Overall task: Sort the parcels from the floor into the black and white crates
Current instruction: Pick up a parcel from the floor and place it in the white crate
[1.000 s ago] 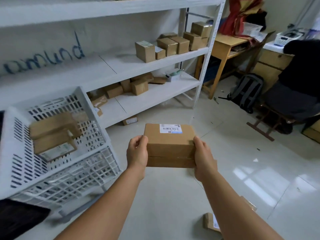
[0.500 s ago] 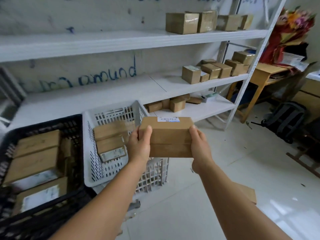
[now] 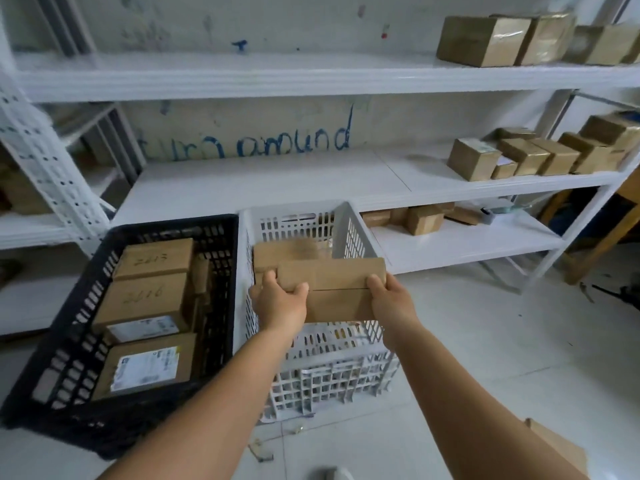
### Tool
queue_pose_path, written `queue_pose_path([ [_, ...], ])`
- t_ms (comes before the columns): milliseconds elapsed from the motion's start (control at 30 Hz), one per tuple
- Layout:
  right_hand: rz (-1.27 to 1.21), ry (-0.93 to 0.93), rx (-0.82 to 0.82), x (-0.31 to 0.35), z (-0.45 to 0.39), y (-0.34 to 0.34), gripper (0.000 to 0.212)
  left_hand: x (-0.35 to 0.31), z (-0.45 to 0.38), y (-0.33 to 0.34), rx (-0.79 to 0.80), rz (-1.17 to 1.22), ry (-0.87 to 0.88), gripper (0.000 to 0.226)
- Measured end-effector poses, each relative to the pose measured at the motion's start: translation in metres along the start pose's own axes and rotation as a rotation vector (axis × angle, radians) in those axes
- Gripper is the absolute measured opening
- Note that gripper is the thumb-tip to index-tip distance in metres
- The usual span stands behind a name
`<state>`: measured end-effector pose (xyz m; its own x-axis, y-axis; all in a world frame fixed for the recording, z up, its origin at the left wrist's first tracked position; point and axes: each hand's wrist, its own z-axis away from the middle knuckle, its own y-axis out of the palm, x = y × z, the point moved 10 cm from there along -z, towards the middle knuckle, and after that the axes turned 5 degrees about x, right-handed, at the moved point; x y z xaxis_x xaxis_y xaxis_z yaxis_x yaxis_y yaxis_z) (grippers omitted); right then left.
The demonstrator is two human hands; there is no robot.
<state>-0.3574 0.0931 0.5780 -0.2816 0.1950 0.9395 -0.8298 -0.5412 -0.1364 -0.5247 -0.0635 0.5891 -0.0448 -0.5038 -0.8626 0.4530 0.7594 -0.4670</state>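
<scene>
A plain brown cardboard parcel (image 3: 332, 289) is shown above a white crate (image 3: 349, 230) pierced with a pattern of slots. The black crate (image 3: 221, 271) beside it is pierced with the same slotted pattern, and brown parcels (image 3: 152, 258) are seen inside, some marked with handwritten numbers, some fitted with white printed labels (image 3: 145, 370). White shelves (image 3: 242, 178) are loaded with more brown boxes (image 3: 472, 159). Blue scrawled letters (image 3: 249, 143) are seen on the pale wall. The floor (image 3: 502, 341) is laid with glossy white tiles.
</scene>
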Motion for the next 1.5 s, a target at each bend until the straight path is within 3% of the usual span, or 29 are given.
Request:
queue_pose_path([
  [300, 0.318, 0.221, 0.131, -0.051, -0.098, 0.036, 0.030, 0.044, -0.069, 0.038, 0.009, -0.242, -0.048, 0.069],
  [633, 0.585, 0.437, 0.294, -0.129, -0.163, 0.073, 0.033, 0.109, -0.110, 0.097, 0.236, -0.576, -0.254, 0.070],
  [800, 0.490, 0.482, 0.295, -0.144, -0.179, 0.091, 0.033, 0.122, -0.124, 0.107, 0.281, -0.583, -0.261, 0.072],
  [933, 0.402, 0.533, 0.297, -0.156, -0.190, 0.107, 0.055, 0.134, -0.135, 0.113, 0.316, -0.574, -0.270, 0.080],
  [1067, 0.400, 0.517, 0.317, -0.166, -0.194, 0.128, 0.053, 0.141, -0.141, 0.126, 0.413, -0.681, -0.217, 0.078],
  [1500, 0.439, 0.496, 0.407, -0.166, -0.195, 0.149, 0.059, 0.148, -0.142, 0.118, 0.440, -0.665, -0.236, 0.080],
])
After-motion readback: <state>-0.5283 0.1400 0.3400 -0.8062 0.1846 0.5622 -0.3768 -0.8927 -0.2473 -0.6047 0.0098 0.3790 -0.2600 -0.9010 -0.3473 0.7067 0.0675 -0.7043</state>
